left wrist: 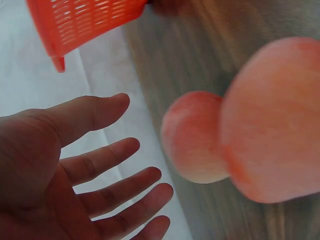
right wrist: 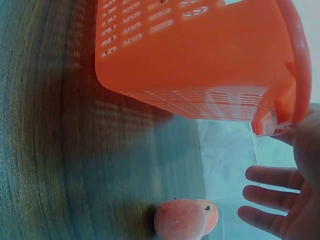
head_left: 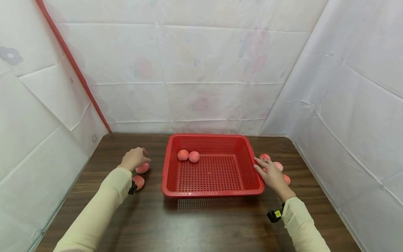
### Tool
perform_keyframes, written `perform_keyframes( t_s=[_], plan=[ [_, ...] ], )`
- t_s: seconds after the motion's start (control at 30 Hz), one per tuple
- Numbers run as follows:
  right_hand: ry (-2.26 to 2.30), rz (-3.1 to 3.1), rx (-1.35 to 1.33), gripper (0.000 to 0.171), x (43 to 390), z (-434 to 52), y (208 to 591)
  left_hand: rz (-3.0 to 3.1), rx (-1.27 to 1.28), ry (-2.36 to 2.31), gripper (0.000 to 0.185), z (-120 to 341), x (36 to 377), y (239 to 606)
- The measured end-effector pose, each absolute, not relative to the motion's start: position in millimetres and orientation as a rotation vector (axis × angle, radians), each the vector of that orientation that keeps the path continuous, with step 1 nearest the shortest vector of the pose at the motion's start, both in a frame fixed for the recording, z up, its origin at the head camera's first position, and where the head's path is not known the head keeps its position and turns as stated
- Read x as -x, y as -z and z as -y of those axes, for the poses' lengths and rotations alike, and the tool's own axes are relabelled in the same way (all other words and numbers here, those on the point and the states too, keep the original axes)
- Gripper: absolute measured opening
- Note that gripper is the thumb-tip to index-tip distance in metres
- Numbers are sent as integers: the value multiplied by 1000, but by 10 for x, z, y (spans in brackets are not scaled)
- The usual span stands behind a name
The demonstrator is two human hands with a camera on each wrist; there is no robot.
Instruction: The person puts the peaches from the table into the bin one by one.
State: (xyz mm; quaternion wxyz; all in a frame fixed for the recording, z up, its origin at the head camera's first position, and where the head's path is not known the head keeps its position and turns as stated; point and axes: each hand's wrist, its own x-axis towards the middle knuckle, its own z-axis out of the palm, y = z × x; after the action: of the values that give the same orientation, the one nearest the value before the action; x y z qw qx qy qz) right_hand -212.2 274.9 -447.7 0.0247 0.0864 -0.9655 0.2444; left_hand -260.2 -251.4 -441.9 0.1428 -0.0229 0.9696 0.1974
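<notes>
A red slotted basket [head_left: 252, 164] stands mid-table with two peaches [head_left: 183, 154] [head_left: 194, 156] in its far left corner. My left hand [head_left: 134, 158] hovers open over a peach [head_left: 142, 168], and another peach [head_left: 138, 182] lies closer to me. In the left wrist view the palm [left wrist: 75, 165] is spread with fingers straight, holding nothing, and both peaches [left wrist: 192, 137] [left wrist: 272, 120] sit just beside it. My right hand [head_left: 270, 173] is open by the basket's right wall, over three peaches [head_left: 264, 157] [head_left: 278, 165] [head_left: 287, 179]. The right wrist view shows straight fingers [right wrist: 270, 177] above two peaches [right wrist: 180, 220] and the basket [right wrist: 200, 55].
The dark wooden table [head_left: 201, 224] is enclosed by white sheeting [head_left: 201, 70] at the back and on both sides. A red pole [head_left: 72, 63] runs down the left wall. Bare tabletop lies in front of the basket.
</notes>
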Motion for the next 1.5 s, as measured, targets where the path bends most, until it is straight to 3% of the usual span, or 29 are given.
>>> perform_keyframes(
  t_s=[1.07, 1.5],
  plan=[
    [-754, 3030, -251, 52, 2080, -2777, 4505, -2786, 105, -631, 36, 2598, 2442, 4601],
    [-725, 2982, -294, 49, 2092, -2789, 4481, -2878, 96, -659, 32, 2580, 2465, 4448]
  ],
)
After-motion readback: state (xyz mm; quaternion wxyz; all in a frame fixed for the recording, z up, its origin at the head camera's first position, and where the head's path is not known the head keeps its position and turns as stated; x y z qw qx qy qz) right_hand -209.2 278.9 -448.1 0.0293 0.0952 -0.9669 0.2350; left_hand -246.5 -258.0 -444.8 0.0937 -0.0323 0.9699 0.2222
